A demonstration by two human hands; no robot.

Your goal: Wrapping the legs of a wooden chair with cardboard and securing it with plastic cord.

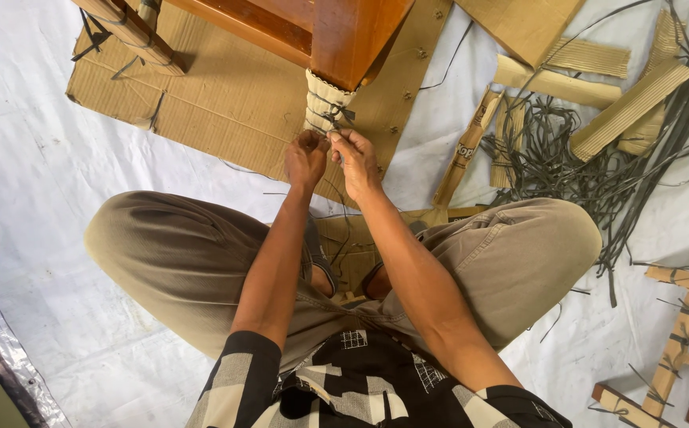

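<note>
The cardboard-wrapped furniture leg (325, 101) points long-axis toward the hands, just beyond the fingertips. Left hand (306, 158) and right hand (355, 161) are pinched shut on the dark strap (338, 119).

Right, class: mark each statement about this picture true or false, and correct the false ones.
1. Both hands are at the wrapped furniture leg. True.
2. The left hand rests on the knee. False: it is up at the leg, beside the right hand.
3. A pile of dark straps lies on the person's right. True.
4. The furniture stands on bare grass. False: it stands on flat cardboard over a white sheet.
</note>
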